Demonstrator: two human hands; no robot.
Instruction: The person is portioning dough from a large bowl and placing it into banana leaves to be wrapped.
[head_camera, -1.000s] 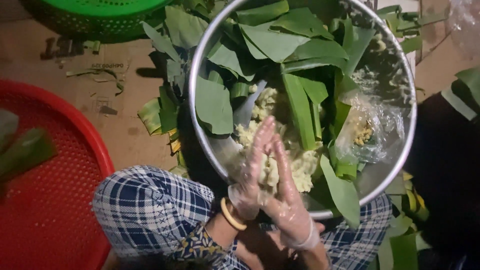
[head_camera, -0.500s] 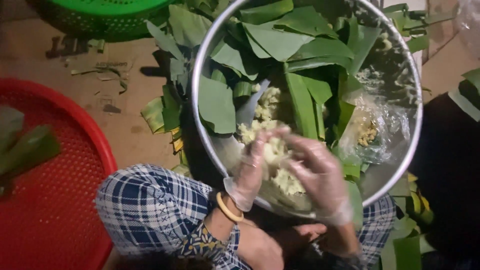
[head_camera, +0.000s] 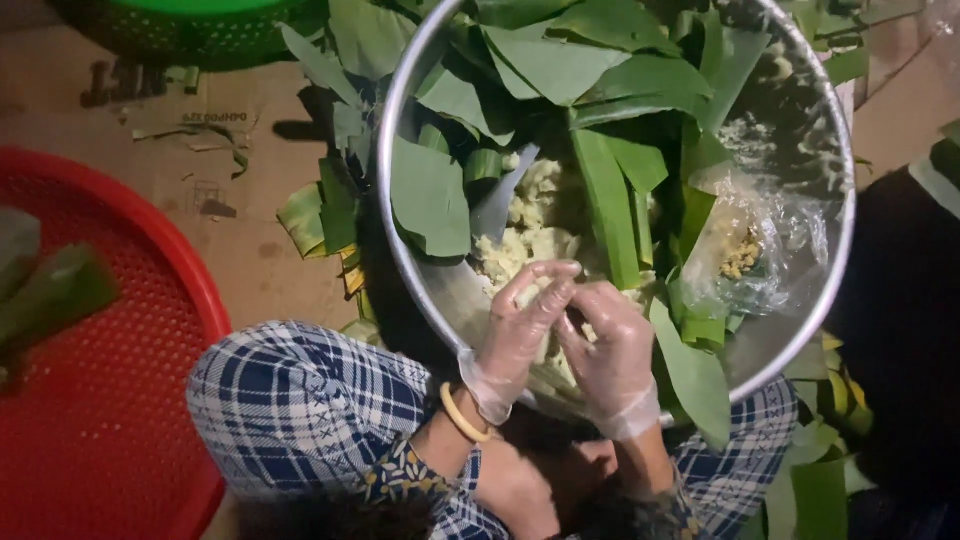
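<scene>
floor (head_camera: 150, 150): brown cardboard, dim | hands' grip: left (head_camera: 520, 330), right (head_camera: 610, 350) pinching pale filling (head_camera: 525, 240) | red basket (head_camera: 120, 400) beside

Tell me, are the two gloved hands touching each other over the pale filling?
Touching. The head view shows the left hand and right hand with fingertips pressed together, no gap between them, above the pale filling in the metal bowl.

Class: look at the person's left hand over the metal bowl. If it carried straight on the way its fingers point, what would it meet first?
The left hand points up and slightly right. It would probably meet the pale yellow mash in the metal bowl first, then the green leaves beyond, though depth is hard to judge.
</scene>
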